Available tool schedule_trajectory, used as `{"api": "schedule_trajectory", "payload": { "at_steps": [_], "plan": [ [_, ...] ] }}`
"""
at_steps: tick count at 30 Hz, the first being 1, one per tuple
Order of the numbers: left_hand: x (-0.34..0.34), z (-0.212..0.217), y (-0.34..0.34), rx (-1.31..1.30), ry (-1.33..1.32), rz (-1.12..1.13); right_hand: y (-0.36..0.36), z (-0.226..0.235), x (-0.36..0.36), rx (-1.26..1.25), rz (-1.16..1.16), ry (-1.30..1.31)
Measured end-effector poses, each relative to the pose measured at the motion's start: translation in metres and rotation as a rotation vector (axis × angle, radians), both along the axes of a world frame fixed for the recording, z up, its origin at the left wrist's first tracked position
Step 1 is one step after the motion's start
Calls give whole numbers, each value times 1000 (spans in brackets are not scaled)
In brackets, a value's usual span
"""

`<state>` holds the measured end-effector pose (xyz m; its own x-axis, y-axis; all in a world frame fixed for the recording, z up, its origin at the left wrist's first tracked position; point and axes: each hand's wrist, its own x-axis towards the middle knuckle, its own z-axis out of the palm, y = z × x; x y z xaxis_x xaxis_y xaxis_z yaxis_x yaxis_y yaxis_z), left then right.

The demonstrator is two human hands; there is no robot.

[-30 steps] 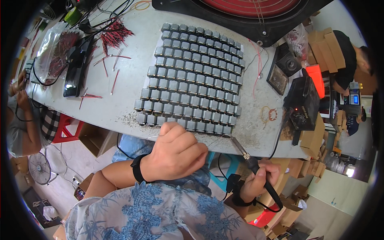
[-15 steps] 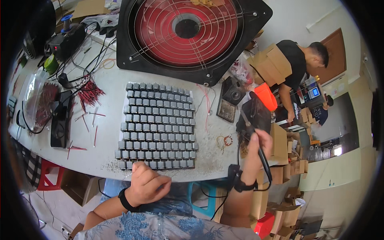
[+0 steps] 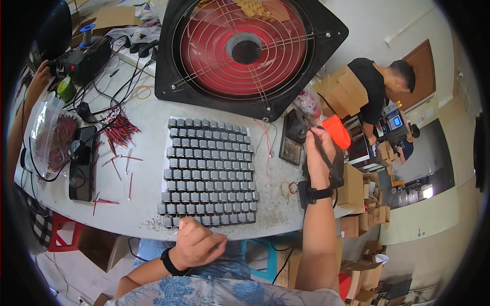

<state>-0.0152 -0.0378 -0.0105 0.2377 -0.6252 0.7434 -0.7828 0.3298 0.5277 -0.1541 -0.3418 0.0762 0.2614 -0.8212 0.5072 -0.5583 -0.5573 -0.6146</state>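
Currently the left hand (image 3: 196, 244), fingers curled closed, rests at the grey component grid (image 3: 208, 171) on the desk (image 3: 148, 122). Right hand (image 3: 319, 153) fingers grip a soldering iron (image 3: 310, 126).

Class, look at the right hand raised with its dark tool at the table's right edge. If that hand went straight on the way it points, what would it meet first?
The right hand points up and away, so it would probably first meet the dark stand beside the black-framed fan, though depth is unclear.

Grey worktable (image 3: 148, 204) under daylight. Cardboard boxes (image 3: 365, 224) stacked on the floor at right. Brown door (image 3: 421, 69) in a pale wall.
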Motion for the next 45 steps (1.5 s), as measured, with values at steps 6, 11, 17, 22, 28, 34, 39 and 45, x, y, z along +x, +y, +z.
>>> {"api": "schedule_trajectory", "payload": {
  "at_steps": [6,11,17,22,28,34,39,45],
  "plan": [
    [0,-1,-2,-15,4,-19,2,2,3,12,-10,-92],
    [1,0,0,-12,12,-19,32,14,-5,111,119,-511],
    [0,-5,4,-17,12,-13,61,24,-27,382,340,-1161],
    [1,-3,2,-32,20,-25,77,18,-43,470,548,-1212],
    [0,-1,1,-35,28,-36,78,12,-47,388,585,-1187],
    [0,-4,3,-15,21,-21,82,13,-43,410,570,-1203],
    [-1,-4,2,-26,29,-35,85,18,-45,575,614,-1323],
    [0,-4,4,-12,22,-33,88,16,-45,598,649,-1315]
  ]
}}
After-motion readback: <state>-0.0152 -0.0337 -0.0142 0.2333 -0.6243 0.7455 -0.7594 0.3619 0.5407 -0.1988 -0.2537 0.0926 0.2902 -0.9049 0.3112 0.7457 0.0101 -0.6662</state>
